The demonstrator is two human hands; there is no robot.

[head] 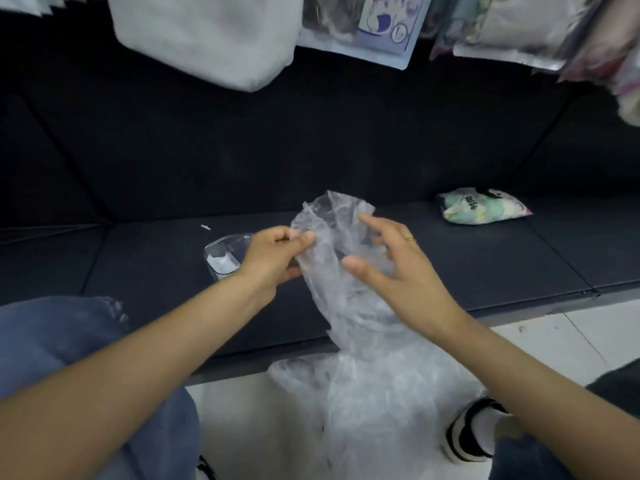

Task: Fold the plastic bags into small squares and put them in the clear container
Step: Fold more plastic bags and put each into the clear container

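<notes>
A crumpled clear plastic bag [332, 237] is held up above the dark padded bench [450, 258]; its lower part hangs down to the floor in a loose heap. My left hand [273, 254] pinches the bag's upper left edge between thumb and fingers. My right hand [391, 268], with a ring on one finger, hovers spread at the bag's right side, fingers relaxed and gripping nothing. The clear container [223, 256] sits on the bench just left of my left hand, with something white folded inside; my wrist hides part of it.
A small colourful packet [483, 206] lies on the bench at the right. Packaged goods and a white cloth bag [207, 36] hang overhead. My jeans-clad knee [62, 341] is at the left, a striped shoe [474, 431] on the pale floor at the right.
</notes>
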